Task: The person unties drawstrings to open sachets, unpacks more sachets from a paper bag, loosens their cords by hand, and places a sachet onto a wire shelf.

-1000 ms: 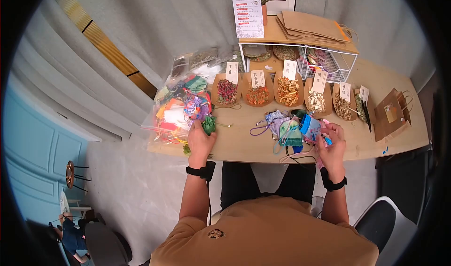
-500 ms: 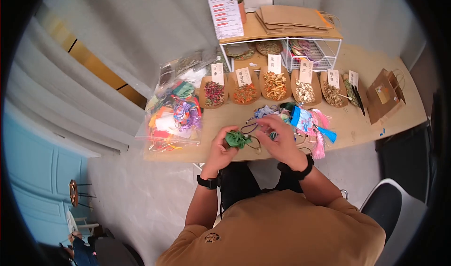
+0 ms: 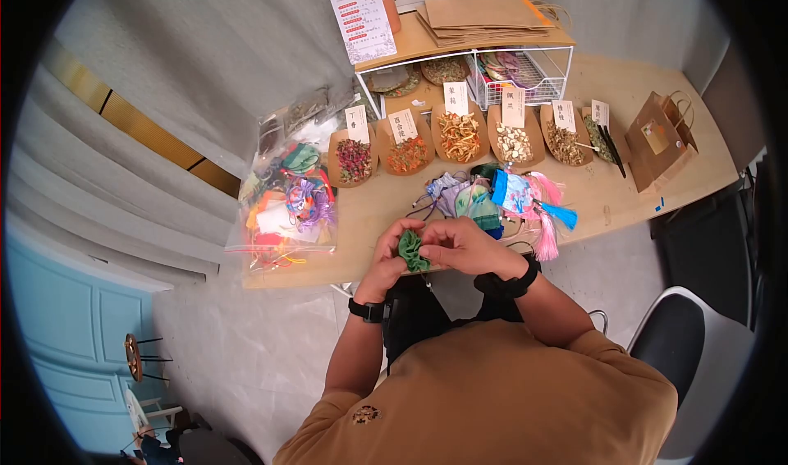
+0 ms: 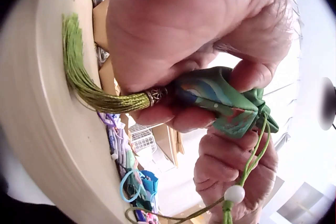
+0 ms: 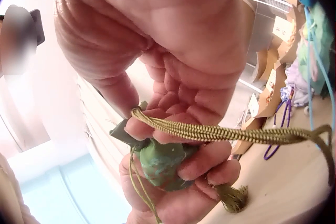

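A small green drawstring sachet (image 3: 413, 251) is held between both hands over the table's front edge. My left hand (image 3: 384, 261) grips its body from the left, thumb and fingers around the cloth. With thumb and fingertips my right hand (image 3: 469, 248) pinches the gathered mouth. In the left wrist view an olive tassel (image 4: 105, 101) hangs from the sachet's bottom, and a thin green cord carries a white bead (image 4: 234, 194). A braided olive cord (image 5: 220, 132) crosses in front of the right fingers in the right wrist view.
Colourful sachets with tassels (image 3: 533, 198) lie piled just beyond the right hand. A clear plastic bag (image 3: 246, 233) of more sachets is at left. Several paper trays of dried herbs (image 3: 460, 137) stand in a row behind, with a brown paper bag (image 3: 661, 145) at right and a shelf (image 3: 386, 57) at back.
The left hand has brought the green sachet from beside the plastic bag toward the middle. The right hand has left the sachet pile, come over, and now pinches the green sachet's mouth.
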Tool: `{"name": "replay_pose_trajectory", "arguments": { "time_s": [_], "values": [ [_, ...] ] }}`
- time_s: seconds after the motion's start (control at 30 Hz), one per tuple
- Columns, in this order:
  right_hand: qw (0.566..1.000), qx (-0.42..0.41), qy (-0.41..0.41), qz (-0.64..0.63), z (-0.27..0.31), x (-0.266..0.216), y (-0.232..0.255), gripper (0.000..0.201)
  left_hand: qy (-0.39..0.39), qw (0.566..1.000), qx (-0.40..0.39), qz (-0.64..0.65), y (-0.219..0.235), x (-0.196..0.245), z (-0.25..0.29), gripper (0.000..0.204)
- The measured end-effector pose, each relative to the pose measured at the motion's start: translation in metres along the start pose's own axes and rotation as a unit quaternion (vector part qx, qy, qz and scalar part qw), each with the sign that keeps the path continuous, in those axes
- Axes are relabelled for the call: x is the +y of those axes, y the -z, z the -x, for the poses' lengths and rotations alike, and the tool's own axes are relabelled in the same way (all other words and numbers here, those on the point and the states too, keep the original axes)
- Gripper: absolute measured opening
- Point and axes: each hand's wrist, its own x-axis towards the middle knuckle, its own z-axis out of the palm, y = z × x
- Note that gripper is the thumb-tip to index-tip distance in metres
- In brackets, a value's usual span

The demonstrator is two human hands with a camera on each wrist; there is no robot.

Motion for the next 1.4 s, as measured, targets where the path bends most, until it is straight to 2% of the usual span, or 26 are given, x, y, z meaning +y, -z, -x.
{"name": "replay_pose_trajectory", "arguments": {
  "time_s": [0.17,0.23,0.27,0.33,0.4,0.43,0.5,0.53,0.57,0.6,0.63,0.7,0.73,0.93,1.0,1.1,1.23,1.4],
  "values": [
    [0.999,-0.006,-0.002,-0.035,-0.002,0.002,-0.002,0.007,-0.02,0.996,-0.005,0.082,0.0,-0.006,-0.001,0.061],
    [0.996,0.041,0.026,0.071,-0.003,-0.005,-0.004,0.006,-0.025,0.995,-0.006,0.098,0.004,-0.012,-0.001,0.061],
    [0.996,0.041,0.026,0.07,-0.003,-0.008,-0.006,0.006,-0.022,0.996,0.002,0.092,0.006,-0.016,-0.001,0.061],
    [0.983,0.085,0.065,0.147,-0.003,-0.012,-0.011,0.006,-0.018,0.996,0.009,0.086,0.006,-0.017,-0.002,0.061],
    [0.978,0.106,0.072,0.166,-0.005,-0.012,-0.011,0.006,-0.057,0.995,0.064,0.054,0.001,-0.016,-0.003,0.057],
    [0.971,0.126,0.08,0.186,-0.006,-0.011,-0.011,0.007,-0.057,0.995,0.064,0.054,-0.003,-0.015,-0.003,0.057],
    [0.967,0.151,0.085,0.189,-0.007,-0.008,-0.011,0.007,-0.11,0.955,0.248,-0.122,-0.013,-0.009,-0.001,0.048],
    [0.961,0.177,0.089,0.192,-0.008,-0.006,-0.011,0.007,-0.111,0.955,0.249,-0.121,-0.014,-0.005,0.0,0.048],
    [0.961,0.177,0.089,0.192,-0.009,-0.006,-0.012,0.007,-0.19,0.9,0.252,-0.3,-0.014,-0.001,0.0,0.039],
    [0.961,0.177,0.088,0.192,-0.009,-0.005,-0.012,0.008,-0.261,0.809,0.245,-0.466,-0.013,0.003,0.001,0.03],
    [0.962,0.176,0.087,0.191,-0.009,-0.005,-0.013,0.009,-0.259,0.81,0.245,-0.465,-0.014,0.004,0.003,0.03],
    [0.961,0.18,0.088,0.192,-0.009,-0.005,-0.016,0.008,-0.193,0.84,0.22,-0.458,-0.013,0.007,0.007,0.019],
    [0.959,0.184,0.09,0.194,-0.009,-0.005,-0.017,0.008,-0.193,0.839,0.221,-0.458,-0.014,0.009,0.008,0.019],
    [0.969,0.177,0.075,0.152,-0.008,-0.001,-0.019,0.007,-0.175,0.8,0.217,-0.531,-0.02,0.018,0.011,0.012],
    [0.971,0.182,0.071,0.138,-0.008,0.001,-0.021,0.007,-0.13,0.832,0.234,-0.486,-0.019,0.018,0.011,0.008],
    [0.969,0.21,0.056,0.122,-0.008,0.007,-0.021,0.007,-0.166,0.827,0.222,-0.489,-0.013,0.018,0.01,0.007],
    [0.959,0.25,0.039,0.128,-0.007,0.011,-0.02,0.008,-0.152,0.833,0.223,-0.482,-0.017,0.024,0.011,0.007],
    [0.958,0.256,0.028,0.128,-0.005,0.008,-0.022,0.007,-0.187,0.802,0.228,-0.519,-0.022,0.029,0.012,0.01]
  ]
}}
